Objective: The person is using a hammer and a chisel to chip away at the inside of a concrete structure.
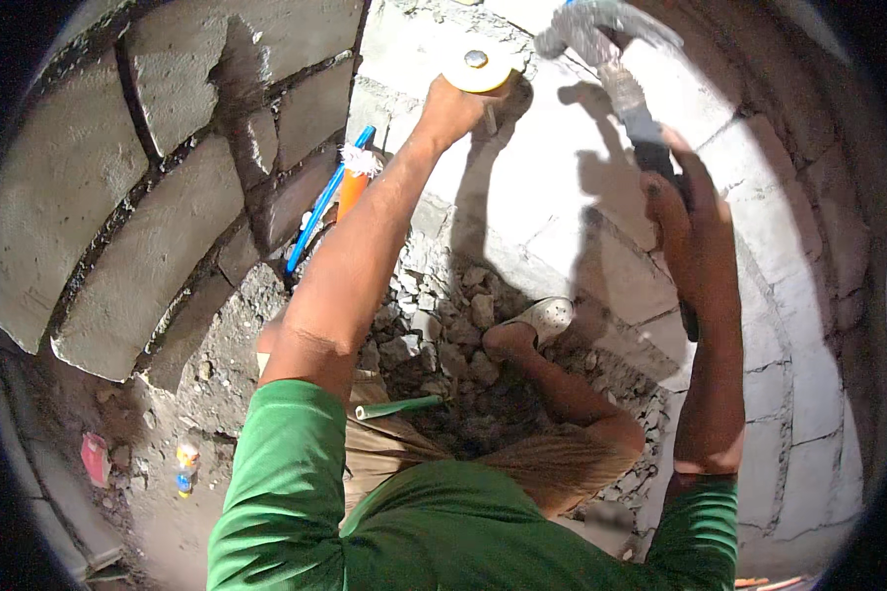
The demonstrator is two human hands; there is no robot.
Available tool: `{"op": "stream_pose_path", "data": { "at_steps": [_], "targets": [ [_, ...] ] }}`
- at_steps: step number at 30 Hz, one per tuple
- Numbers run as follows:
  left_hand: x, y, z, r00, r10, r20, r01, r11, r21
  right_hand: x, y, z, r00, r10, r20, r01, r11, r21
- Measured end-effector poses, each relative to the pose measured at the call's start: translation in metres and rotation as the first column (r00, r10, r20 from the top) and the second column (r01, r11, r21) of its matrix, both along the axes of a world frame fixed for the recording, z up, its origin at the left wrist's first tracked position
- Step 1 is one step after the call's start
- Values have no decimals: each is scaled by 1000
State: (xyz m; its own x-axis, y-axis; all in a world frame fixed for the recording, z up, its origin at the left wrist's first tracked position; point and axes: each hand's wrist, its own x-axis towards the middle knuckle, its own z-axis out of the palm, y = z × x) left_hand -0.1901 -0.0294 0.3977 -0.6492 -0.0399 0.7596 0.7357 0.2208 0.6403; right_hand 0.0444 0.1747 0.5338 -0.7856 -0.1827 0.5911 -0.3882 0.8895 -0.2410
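Yellow-guarded chisel (476, 74) in left hand (453, 110); hammer (623, 91) in right hand (688, 222).

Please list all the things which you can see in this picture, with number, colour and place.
chisel: one, pale yellow guard, upper middle
hammer: one, grey head, dark grip, upper right
blue pipe: one, blue, left of centre
orange pipe: one, orange, white frayed top, beside the blue pipe
green tube: one, green, above the lap
rubble: many pieces, grey, centre
block walls: blocks many, grey, left and right
red item: one, red, lower left, kind unclear
small object: one, orange, white and blue, lower left
clog: one visible, pale, on a foot
shirt: one, green, bottom
trousers: one pair, brown, lower middle
left hand: one, bare, gripping the chisel
right hand: one, bare, gripping the hammer
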Motion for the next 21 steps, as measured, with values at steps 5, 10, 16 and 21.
{"op": "stream_pose_path", "data": {
  "at_steps": [5,10,16,21],
  "targets": [
    [4,6,-6,998,-9,58,9,1000,0,-21,-12,-12,959,86,-271,-50,989,137],
    [11,16,-17,997,-16,74,15,1000,20,-26,-24,-7,991,-135,22,116,915,386],
    [3,25,-10,997,81,17,-77,984,-161,23,-16,-4,924,74,-376,-23,990,137],
    [10,24,0,997,16,78,-7,993,-119,-25,-4,-31,996,-81,-46,92,931,354]
  ]
}}
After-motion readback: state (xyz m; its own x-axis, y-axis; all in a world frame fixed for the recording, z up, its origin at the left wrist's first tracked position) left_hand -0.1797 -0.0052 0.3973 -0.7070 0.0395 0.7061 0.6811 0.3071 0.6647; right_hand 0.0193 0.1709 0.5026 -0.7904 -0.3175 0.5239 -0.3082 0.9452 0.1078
